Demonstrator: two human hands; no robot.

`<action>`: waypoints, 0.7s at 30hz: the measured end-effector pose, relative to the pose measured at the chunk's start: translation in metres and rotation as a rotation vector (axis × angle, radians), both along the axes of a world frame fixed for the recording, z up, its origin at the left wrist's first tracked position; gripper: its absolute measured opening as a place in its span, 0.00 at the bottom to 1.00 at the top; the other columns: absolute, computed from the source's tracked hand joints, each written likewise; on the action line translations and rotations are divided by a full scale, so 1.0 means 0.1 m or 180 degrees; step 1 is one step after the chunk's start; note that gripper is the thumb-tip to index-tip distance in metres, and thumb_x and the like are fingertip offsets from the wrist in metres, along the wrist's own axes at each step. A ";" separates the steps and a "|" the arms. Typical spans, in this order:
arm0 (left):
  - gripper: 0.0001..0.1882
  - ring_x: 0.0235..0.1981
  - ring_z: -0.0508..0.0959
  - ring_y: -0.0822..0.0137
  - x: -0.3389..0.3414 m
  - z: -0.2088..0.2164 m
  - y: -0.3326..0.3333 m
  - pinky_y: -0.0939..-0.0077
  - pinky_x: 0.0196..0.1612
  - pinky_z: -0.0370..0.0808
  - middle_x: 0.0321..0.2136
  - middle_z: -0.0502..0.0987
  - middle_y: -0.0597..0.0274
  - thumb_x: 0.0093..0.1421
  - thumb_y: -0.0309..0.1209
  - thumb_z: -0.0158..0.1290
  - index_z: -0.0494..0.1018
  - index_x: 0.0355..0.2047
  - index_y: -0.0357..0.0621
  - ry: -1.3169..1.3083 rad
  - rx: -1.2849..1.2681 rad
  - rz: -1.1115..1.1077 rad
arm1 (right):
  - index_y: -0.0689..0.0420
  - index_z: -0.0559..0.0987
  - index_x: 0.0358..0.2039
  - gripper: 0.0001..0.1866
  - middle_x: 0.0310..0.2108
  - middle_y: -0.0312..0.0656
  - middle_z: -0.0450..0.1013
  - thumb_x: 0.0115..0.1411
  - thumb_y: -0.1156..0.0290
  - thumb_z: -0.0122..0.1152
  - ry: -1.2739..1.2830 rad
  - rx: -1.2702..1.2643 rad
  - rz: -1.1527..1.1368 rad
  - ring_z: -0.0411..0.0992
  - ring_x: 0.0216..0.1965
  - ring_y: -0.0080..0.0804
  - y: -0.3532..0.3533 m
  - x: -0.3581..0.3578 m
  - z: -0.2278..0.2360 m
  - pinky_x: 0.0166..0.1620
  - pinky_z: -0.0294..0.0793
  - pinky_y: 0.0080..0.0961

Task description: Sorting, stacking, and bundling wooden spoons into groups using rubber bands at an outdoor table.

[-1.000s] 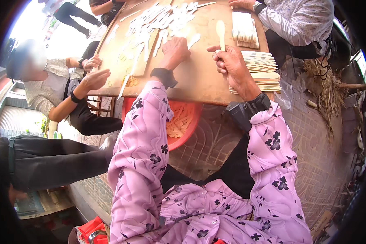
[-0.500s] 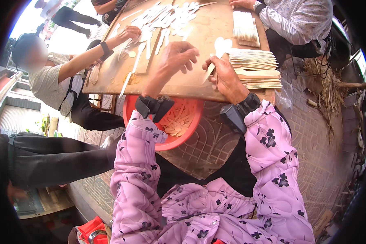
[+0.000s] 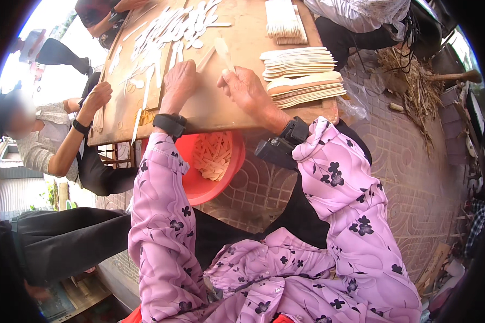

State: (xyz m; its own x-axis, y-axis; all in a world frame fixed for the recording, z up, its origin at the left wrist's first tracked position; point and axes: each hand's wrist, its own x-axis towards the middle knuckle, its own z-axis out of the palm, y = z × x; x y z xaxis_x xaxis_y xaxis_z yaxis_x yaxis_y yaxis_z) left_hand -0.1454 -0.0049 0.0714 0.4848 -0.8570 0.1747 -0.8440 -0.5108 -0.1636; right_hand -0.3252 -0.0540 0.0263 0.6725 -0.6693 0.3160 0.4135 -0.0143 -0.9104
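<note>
My right hand [image 3: 248,92] is closed around a pale wooden spoon [image 3: 222,52], its wide end pointing up and away from me. My left hand [image 3: 179,86], fingers curled in, seems to pinch a slim wooden stick [image 3: 205,60] that slants toward the spoon. Both hands are over the near part of the brown wooden table [image 3: 215,116]. Beyond my left hand, many loose wooden spoons [image 3: 180,27] lie scattered. Next to my right hand is a layered stack of flat wooden pieces [image 3: 302,78].
Below the table's near edge stands a red basin [image 3: 234,167] with wooden pieces [image 3: 213,153] in it. Another stack [image 3: 283,21] lies farther back on the right. A co-worker's hand [image 3: 98,96] is at the left edge; other people sit at the far side. Straw [image 3: 409,81] lies at right.
My left hand has gone from loosely open to closed, with a stick at its fingertips. Fewer spoons show in my right hand. The co-worker's hand at left has drawn back from the pile.
</note>
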 end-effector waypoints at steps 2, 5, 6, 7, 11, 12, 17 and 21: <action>0.05 0.30 0.74 0.47 -0.23 0.14 0.20 0.56 0.28 0.68 0.25 0.74 0.48 0.50 0.25 0.44 0.69 0.24 0.40 0.0258 0.0128 -0.0247 | 0.62 0.73 0.26 0.14 0.18 0.45 0.67 0.61 0.66 0.45 -0.0156 -0.0421 -0.0301 0.66 0.18 0.39 0.00 0.01 0.00 0.26 0.66 0.34; 0.04 0.29 0.74 0.49 -0.54 0.39 0.55 0.58 0.30 0.68 0.25 0.73 0.52 0.51 0.24 0.43 0.68 0.25 0.42 0.0643 -0.0065 -0.1158 | 0.62 0.73 0.27 0.12 0.20 0.49 0.70 0.60 0.67 0.46 -0.0127 -0.1974 -0.1861 0.68 0.22 0.50 0.01 0.03 0.14 0.29 0.67 0.40; 0.04 0.29 0.74 0.50 -0.70 0.47 0.60 0.60 0.30 0.68 0.25 0.73 0.54 0.52 0.23 0.43 0.68 0.25 0.42 0.0595 -0.0080 -0.1273 | 0.62 0.73 0.28 0.12 0.22 0.49 0.71 0.60 0.67 0.46 0.0129 -0.2290 -0.1706 0.68 0.24 0.51 -0.01 -0.05 0.15 0.30 0.67 0.41; 0.04 0.30 0.74 0.51 -0.80 0.55 0.68 0.61 0.31 0.68 0.25 0.73 0.56 0.52 0.23 0.43 0.68 0.26 0.43 0.0520 -0.0094 -0.1331 | 0.62 0.73 0.28 0.12 0.23 0.49 0.71 0.61 0.67 0.46 0.0335 -0.2600 -0.1506 0.69 0.25 0.52 0.03 -0.09 0.19 0.31 0.68 0.42; 0.05 0.28 0.73 0.55 -0.82 0.68 0.62 0.65 0.32 0.69 0.24 0.73 0.59 0.53 0.30 0.49 0.71 0.25 0.43 0.0848 -0.0721 -0.1549 | 0.61 0.74 0.31 0.11 0.24 0.51 0.70 0.60 0.69 0.43 0.0535 -0.1612 0.0038 0.68 0.27 0.52 0.13 -0.08 0.03 0.31 0.67 0.41; 0.08 0.28 0.74 0.58 -0.73 0.65 0.59 0.66 0.32 0.69 0.24 0.74 0.58 0.53 0.34 0.53 0.72 0.24 0.42 0.1101 -0.1119 -0.1096 | 0.62 0.73 0.30 0.13 0.21 0.47 0.69 0.61 0.67 0.43 0.0291 -0.1781 0.0124 0.68 0.22 0.45 0.12 -0.09 0.04 0.30 0.67 0.37; 0.12 0.34 0.76 0.56 0.27 0.21 0.28 0.62 0.36 0.70 0.28 0.75 0.51 0.51 0.37 0.55 0.73 0.27 0.40 0.0989 -0.1585 0.0218 | 0.63 0.69 0.30 0.16 0.21 0.34 0.64 0.63 0.61 0.44 0.0232 0.0971 0.0976 0.63 0.18 0.19 0.04 -0.09 0.04 0.20 0.67 0.22; 0.19 0.39 0.75 0.50 0.39 0.12 -0.02 0.57 0.39 0.70 0.31 0.75 0.46 0.48 0.41 0.56 0.73 0.33 0.37 0.0432 -0.0480 0.0750 | 0.63 0.68 0.32 0.15 0.21 0.34 0.63 0.63 0.61 0.45 -0.0028 0.1324 0.1000 0.62 0.17 0.19 -0.03 -0.12 0.06 0.20 0.68 0.18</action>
